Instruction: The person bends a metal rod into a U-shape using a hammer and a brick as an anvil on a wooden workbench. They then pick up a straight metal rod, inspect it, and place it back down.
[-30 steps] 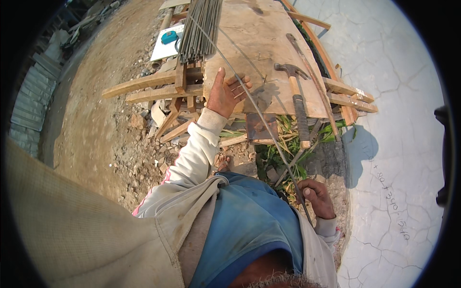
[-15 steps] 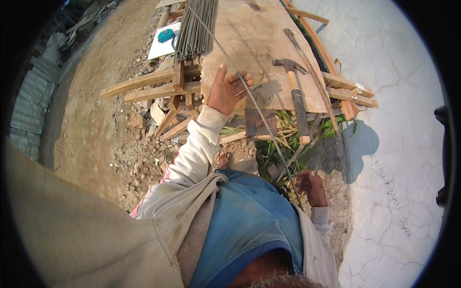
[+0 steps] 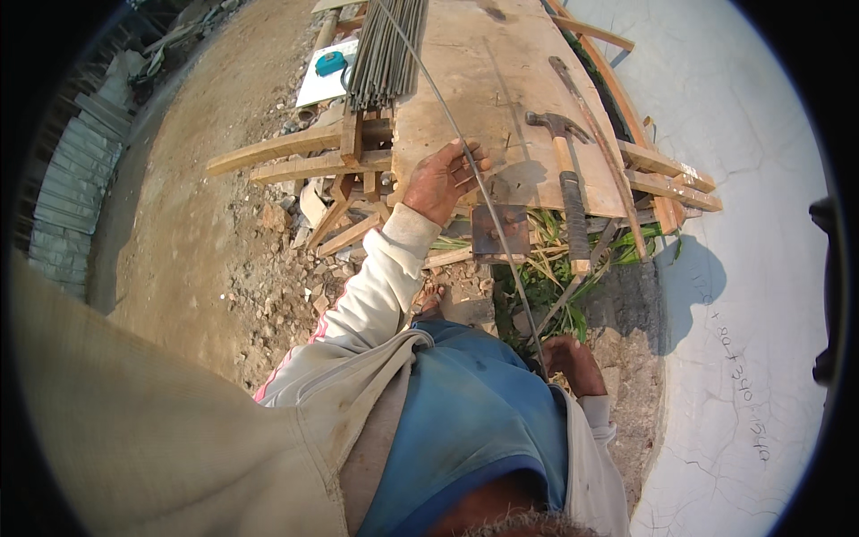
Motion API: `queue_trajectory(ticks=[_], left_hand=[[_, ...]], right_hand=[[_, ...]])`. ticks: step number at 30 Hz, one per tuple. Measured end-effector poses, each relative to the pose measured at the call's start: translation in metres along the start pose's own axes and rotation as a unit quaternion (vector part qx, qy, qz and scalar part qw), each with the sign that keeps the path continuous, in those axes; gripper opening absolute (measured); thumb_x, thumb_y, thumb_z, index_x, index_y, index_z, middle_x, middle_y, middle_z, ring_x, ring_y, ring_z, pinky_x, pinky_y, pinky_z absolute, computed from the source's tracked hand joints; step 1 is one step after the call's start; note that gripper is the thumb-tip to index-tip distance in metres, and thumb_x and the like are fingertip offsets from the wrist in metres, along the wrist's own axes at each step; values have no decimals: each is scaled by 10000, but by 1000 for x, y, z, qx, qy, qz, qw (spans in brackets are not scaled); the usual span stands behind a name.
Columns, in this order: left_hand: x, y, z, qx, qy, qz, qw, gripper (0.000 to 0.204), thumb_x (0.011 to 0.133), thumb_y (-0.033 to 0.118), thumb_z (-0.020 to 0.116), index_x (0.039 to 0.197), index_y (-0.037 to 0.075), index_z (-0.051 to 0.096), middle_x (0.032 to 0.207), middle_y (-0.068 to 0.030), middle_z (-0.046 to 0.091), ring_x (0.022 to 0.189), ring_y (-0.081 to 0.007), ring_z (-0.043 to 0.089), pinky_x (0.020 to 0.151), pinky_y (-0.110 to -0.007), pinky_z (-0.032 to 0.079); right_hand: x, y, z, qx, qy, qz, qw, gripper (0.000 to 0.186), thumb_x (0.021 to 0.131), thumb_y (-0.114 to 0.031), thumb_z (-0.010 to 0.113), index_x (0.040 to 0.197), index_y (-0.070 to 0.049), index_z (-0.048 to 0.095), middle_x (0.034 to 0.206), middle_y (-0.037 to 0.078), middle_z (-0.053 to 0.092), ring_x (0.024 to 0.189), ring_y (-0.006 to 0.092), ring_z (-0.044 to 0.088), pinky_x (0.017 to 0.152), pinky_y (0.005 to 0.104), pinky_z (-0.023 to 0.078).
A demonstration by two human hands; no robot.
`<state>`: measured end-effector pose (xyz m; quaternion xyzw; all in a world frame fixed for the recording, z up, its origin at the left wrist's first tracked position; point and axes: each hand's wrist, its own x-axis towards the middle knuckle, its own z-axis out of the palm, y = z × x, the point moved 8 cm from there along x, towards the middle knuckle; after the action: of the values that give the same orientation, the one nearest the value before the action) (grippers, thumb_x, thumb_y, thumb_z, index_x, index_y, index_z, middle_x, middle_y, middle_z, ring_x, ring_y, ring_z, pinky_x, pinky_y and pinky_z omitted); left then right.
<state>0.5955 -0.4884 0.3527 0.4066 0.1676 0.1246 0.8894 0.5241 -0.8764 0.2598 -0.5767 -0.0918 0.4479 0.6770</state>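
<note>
A long thin steel rod (image 3: 522,286) slants from the far end of the board down toward my body. My left hand (image 3: 438,183) is closed on it above the board's near edge, with thumb and curled fingers at the rod. Close to my waist, my right hand (image 3: 577,365) bends its fingers around the rod's lower end; that grip is partly hidden. Below the rod, at the board's edge, is a dark square metal plate (image 3: 486,234). To the right lies a claw hammer (image 3: 571,197) with a dark-wrapped handle.
A bundle of steel rods (image 3: 386,58) rests along the wooden board's (image 3: 456,89) left side. Beyond it sits a teal tape measure (image 3: 330,63) on a white panel. Timber beams (image 3: 295,168) stick out leftward. A rusty bar (image 3: 595,134) lies near the right edge, beside a pale cracked wall (image 3: 743,179).
My left hand's spread fingers have closed on the rod, thumb meeting it. My right hand has come in to the rod's lower end. The scene has shifted slightly rightward in view.
</note>
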Motion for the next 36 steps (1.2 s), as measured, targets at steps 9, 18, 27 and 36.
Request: queue_trajectory(ticks=[9, 18, 27, 36], left_hand=[[-34, 18, -39, -15, 41, 56, 997, 339, 1052, 286, 586, 1244, 18, 665, 1135, -89, 732, 1052, -206, 707, 964, -367, 538], [-113, 45, -132, 9, 191, 102, 976, 336, 1056, 289, 530, 1246, 49, 667, 1137, -67, 745, 993, -162, 721, 920, -326, 538], [-177, 72, -211, 6, 309, 114, 944, 279, 1049, 264, 530, 1178, 76, 692, 1058, -33, 769, 949, -131, 714, 771, -275, 492], [-224, 100, -264, -75, 357, 127, 922, 277, 1057, 294, 496, 1190, 120, 666, 1084, -28, 769, 1014, -160, 692, 927, -351, 455]], right_hand=[[78, 67, -22, -43, -22, 128, 991, 655, 976, -642, 568, 1174, -22, 649, 887, 81, 696, 760, 202, 685, 657, 352, 566], [158, 138, 41, -94, -168, 179, 965, 681, 942, -625, 630, 1190, 10, 626, 797, 114, 688, 685, 291, 695, 631, 447, 591], [214, 192, 104, -172, -179, 293, 923, 667, 958, -610, 614, 1202, 11, 615, 778, 108, 681, 674, 286, 694, 611, 436, 588], [234, 208, 105, -172, -112, 337, 919, 653, 975, -594, 599, 1214, 13, 604, 759, 102, 674, 664, 282, 693, 591, 424, 584]])
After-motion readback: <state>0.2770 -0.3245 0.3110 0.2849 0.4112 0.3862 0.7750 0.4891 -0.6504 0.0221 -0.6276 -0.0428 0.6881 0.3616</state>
